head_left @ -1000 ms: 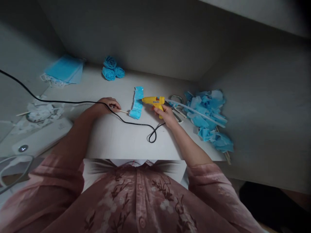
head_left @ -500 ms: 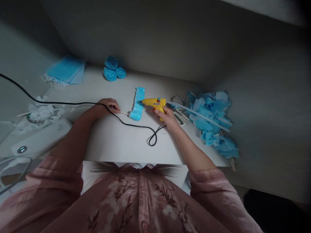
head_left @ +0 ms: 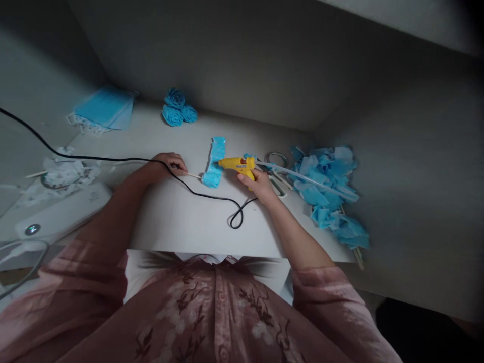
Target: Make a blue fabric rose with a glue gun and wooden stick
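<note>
Here's the right hand (head_left: 260, 184) with its grip wrapped around the yellow glue gun (head_left: 238, 165) — nozzle pointing left at the ruffled blue strip (head_left: 215, 161), though whether it touches is too fine to tell. That strip lies mid-counter (head_left: 189, 227), running near to far. On the left, the left hand (head_left: 169, 166) has a narrow grip, pinching a thin stick (head_left: 194, 176) whose right end meets the strip's near end. Far left — three blue fabric roses (head_left: 176, 108) beside stacked face masks (head_left: 106, 108); blue scraps (head_left: 325, 179) heap up right.
</note>
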The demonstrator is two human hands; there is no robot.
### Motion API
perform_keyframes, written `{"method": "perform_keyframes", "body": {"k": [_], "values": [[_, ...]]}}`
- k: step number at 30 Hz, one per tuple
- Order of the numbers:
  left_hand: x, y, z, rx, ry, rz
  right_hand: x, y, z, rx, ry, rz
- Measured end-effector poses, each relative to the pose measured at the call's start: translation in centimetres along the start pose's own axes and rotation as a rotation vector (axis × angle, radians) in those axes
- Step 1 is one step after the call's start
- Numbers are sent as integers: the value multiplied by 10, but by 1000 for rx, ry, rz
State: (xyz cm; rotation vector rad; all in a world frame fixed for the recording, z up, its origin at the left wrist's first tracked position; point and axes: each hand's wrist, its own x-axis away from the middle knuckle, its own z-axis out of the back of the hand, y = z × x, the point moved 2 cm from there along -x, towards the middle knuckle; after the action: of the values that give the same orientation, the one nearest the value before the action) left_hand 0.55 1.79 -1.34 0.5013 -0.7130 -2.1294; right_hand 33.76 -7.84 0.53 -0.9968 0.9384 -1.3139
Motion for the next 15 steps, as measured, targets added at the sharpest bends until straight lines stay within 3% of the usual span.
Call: {"method": "perform_keyframes", "body": {"k": [8, 15], "values": [[4, 14, 9, -18, -73, -42, 1, 0, 3, 50, -4, -9], [3, 12, 8, -3, -58, -59, 1, 1, 2, 86, -26, 6]]}}
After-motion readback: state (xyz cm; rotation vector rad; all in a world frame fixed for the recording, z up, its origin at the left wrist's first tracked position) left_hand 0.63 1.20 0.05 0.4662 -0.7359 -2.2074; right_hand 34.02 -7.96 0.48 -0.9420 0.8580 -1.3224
